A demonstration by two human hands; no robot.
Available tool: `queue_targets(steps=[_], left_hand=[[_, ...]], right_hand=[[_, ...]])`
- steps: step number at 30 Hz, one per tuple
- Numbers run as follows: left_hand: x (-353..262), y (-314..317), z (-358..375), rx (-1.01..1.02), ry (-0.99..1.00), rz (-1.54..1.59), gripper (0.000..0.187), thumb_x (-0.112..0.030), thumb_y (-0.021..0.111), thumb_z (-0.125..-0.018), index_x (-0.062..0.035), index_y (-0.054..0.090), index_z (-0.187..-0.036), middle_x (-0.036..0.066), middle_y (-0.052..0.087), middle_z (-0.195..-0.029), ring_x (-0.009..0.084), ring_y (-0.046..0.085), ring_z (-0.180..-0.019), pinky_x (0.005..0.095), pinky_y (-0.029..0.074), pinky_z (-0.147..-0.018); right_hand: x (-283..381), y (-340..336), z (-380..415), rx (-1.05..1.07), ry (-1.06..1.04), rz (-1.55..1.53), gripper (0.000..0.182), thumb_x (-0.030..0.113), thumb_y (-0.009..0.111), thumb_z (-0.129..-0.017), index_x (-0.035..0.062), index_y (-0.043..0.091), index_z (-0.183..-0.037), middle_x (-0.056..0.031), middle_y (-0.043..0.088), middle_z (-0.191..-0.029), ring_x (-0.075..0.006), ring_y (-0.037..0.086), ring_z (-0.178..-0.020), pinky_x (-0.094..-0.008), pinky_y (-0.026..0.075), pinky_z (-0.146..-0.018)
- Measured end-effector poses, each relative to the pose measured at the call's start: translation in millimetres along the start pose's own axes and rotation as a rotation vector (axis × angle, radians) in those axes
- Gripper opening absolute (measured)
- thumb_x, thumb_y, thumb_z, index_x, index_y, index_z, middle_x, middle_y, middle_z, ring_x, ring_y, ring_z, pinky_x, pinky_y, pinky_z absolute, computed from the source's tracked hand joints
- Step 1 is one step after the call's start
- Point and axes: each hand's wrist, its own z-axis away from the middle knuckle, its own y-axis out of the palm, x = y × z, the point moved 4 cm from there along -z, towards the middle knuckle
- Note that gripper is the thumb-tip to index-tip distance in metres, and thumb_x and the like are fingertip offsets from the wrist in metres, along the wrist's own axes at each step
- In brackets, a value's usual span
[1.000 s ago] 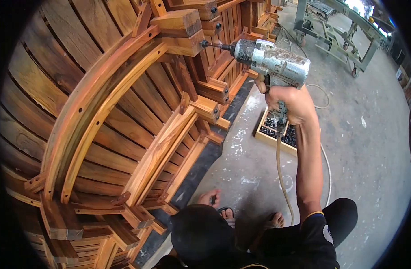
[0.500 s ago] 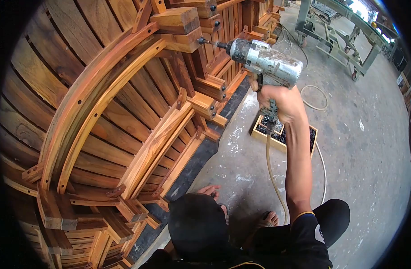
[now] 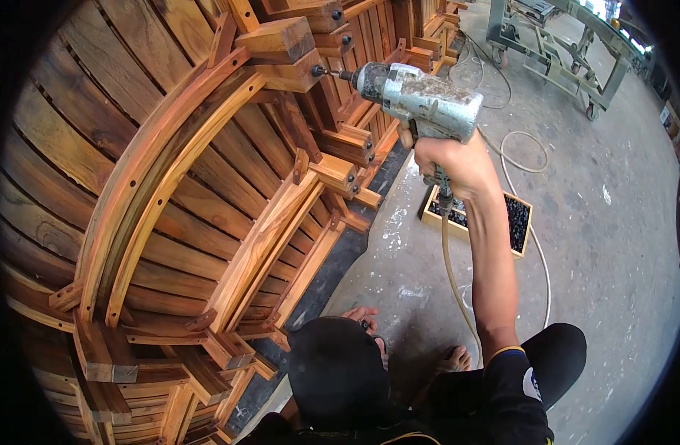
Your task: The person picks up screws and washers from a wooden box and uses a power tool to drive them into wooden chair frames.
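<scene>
Compared with a second ago, the power driver (image 3: pixel 433 100) has edged closer to the lower wooden block (image 3: pixel 288 77), so that less room shows between its nose and the end face of that block, and the person's right forearm (image 3: pixel 492 259) has shifted leftward, uncovering more of the bolt box (image 3: pixel 445 225). The driver now lies just to the right of the lower block, its bit (image 3: pixel 335 73) pointing at the end face and meeting a black bolt (image 3: pixel 317 70) there. The right hand (image 3: pixel 459 159), also to the right of the block and somewhat lower, is closed firmly around the driver's grip, with a finger forward near the trigger. A tan hose (image 3: pixel 449 259) drops from the foot of that grip, below and to the right of the block. The left hand (image 3: pixel 361 317) is well below the block, partly hidden behind a dark-clothed knee (image 3: pixel 338 363); its fingers look bent, and a small dark piece shows beside them, but whether it is gripped one cannot tell. The upper wooden block (image 3: pixel 281 38) lies directly above the lower one, and two curved rails (image 3: pixel 103 241) sweep away from it, down and to the left. The bolt box, filled with black pieces, stands on the floor below and to the right of the block. Well apart from the block, on its right, is a wheeled metal frame (image 3: pixel 605 93).
</scene>
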Motion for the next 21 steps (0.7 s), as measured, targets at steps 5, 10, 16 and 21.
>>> queue_targets(steps=[5, 10, 16, 21], left_hand=[[15, 7, 1, 0.069, -0.145, 0.155, 0.037, -0.034, 0.042, -0.100, -0.0030, 0.051, -0.119, 0.001, 0.050, -0.075, 0.0091, 0.044, -0.058, 0.0229, 0.034, -0.050], [2, 27, 10, 0.081, -0.062, 0.163, 0.032, -0.031, 0.044, -0.100, -0.0031, 0.054, -0.113, -0.001, 0.047, -0.072, 0.0077, 0.040, -0.056, 0.0222, 0.032, -0.050], [0, 22, 11, 0.061, -0.032, 0.170, 0.031, -0.030, 0.043, -0.101, -0.0031, 0.053, -0.112, 0.000, 0.048, -0.074, 0.0075, 0.040, -0.056, 0.0217, 0.032, -0.050], [17, 8, 0, 0.157, -0.088, 0.257, 0.030, -0.031, 0.041, -0.101, -0.0034, 0.052, -0.110, 0.001, 0.048, -0.074, 0.0073, 0.040, -0.057, 0.0217, 0.032, -0.050]], right_hand=[[-3, 1, -1, 0.016, 0.004, -0.018, 0.019, -0.005, 0.059, -0.064, 0.0022, 0.062, -0.081, -0.0010, 0.058, -0.067, -0.0070, 0.049, -0.050, -0.0221, 0.035, -0.042], [-7, -3, -4, 0.015, -0.013, 0.019, 0.019, -0.005, 0.058, -0.063, 0.0020, 0.062, -0.081, -0.0007, 0.057, -0.066, -0.0067, 0.046, -0.048, -0.0225, 0.035, -0.041], [-1, 1, -2, 0.019, -0.009, -0.001, 0.020, -0.005, 0.058, -0.063, 0.0020, 0.062, -0.081, -0.0012, 0.057, -0.065, -0.0067, 0.047, -0.049, -0.0225, 0.036, -0.042], [-3, -1, -4, 0.021, 0.007, 0.012, 0.019, -0.005, 0.058, -0.064, 0.0010, 0.062, -0.081, -0.0025, 0.058, -0.066, -0.0073, 0.047, -0.050, -0.0225, 0.036, -0.041]])
